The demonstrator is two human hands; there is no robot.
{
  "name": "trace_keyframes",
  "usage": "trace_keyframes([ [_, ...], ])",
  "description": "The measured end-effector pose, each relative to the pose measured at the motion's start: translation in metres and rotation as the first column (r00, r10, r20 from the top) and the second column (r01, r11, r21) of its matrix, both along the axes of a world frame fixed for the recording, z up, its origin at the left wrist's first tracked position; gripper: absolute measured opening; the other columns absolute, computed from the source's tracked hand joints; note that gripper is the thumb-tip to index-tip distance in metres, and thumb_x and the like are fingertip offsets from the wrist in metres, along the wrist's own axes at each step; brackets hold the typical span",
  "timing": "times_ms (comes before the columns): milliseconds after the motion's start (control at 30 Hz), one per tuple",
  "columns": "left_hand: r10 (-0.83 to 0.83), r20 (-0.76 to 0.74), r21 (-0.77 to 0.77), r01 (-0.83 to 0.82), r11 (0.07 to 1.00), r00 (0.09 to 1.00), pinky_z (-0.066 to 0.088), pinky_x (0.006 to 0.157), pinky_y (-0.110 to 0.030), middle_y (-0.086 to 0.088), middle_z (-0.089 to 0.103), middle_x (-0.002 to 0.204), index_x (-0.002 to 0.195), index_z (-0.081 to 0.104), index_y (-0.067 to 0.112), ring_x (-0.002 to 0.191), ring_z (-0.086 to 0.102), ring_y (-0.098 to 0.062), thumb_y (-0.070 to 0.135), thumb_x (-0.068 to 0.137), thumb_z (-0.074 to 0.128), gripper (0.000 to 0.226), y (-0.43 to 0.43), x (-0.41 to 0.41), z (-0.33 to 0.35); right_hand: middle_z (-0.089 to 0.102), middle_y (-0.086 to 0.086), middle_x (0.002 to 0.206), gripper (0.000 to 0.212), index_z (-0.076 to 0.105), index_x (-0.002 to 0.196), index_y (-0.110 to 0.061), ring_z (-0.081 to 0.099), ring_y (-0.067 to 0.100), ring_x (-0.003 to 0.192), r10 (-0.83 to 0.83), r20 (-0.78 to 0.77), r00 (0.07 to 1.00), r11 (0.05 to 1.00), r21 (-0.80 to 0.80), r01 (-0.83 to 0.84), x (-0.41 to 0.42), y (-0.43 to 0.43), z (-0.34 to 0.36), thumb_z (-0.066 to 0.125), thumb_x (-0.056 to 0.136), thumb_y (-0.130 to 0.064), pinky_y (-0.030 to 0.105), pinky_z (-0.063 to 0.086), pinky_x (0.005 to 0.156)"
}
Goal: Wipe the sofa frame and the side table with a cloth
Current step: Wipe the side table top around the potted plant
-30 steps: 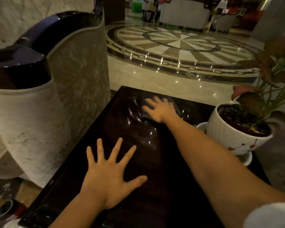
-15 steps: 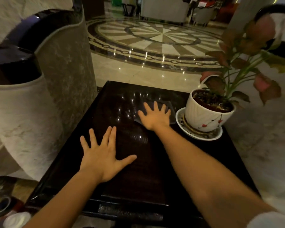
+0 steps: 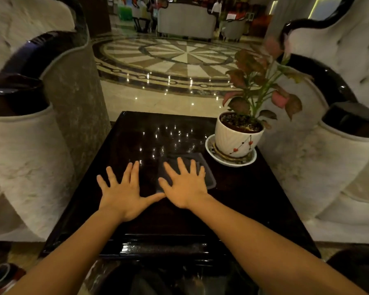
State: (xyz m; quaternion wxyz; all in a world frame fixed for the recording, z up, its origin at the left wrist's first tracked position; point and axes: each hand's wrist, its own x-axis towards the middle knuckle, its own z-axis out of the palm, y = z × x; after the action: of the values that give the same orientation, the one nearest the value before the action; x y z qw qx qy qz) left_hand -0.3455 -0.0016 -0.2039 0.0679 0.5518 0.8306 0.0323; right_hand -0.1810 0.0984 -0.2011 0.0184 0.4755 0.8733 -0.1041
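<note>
A dark glossy side table (image 3: 243, 199) stands between two pale sofas. A dark grey cloth (image 3: 208, 177) lies on its middle, near the plant's saucer. My right hand (image 3: 185, 188) presses flat on the cloth with fingers spread, covering most of it. My left hand (image 3: 124, 192) rests flat and bare on the tabletop just to the left, its thumb touching my right hand. The left sofa's dark wooden frame (image 3: 15, 90) and the right sofa's dark frame (image 3: 320, 73) curve along the armrests.
A potted plant in a white pot (image 3: 237, 137) on a white saucer (image 3: 230, 163) occupies the table's far right corner, close to the cloth. The sofa arms flank the table tightly. Polished marble floor (image 3: 168, 60) lies beyond, with people far back.
My right hand has dragged the cloth from the far middle of the table towards me. My left hand has ended up beside it. The view has pulled back and both sofas now show.
</note>
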Motion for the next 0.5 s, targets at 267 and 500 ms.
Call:
trace_keyframes([
  [267,0.021,0.033,-0.014,-0.021,1.0,0.999,-0.008,0.111,-0.064,-0.003,-0.001,0.164,0.155,0.009,0.031,0.145,-0.01,-0.046,0.1,0.058,0.001,0.119,0.009,0.007,0.009,-0.004,-0.008,0.17,0.063,-0.001,0.153,-0.058,-0.01,0.032,0.154,0.053,-0.003,0.999,0.998,0.034,-0.053,0.116,-0.023,0.005,0.008,0.093,-0.075,0.052,-0.007,0.123],
  [500,-0.137,0.131,0.257,0.1,0.961,0.982,0.029,0.107,-0.05,-0.011,0.046,0.144,0.135,0.048,0.019,0.133,0.033,-0.037,0.061,0.09,0.042,0.062,0.089,0.126,0.034,0.001,-0.007,0.17,0.066,0.0,0.154,-0.056,-0.008,0.033,0.155,0.017,-0.03,0.999,0.996,0.085,-0.014,0.16,-0.039,0.003,0.005,0.091,-0.076,0.051,-0.009,0.122],
])
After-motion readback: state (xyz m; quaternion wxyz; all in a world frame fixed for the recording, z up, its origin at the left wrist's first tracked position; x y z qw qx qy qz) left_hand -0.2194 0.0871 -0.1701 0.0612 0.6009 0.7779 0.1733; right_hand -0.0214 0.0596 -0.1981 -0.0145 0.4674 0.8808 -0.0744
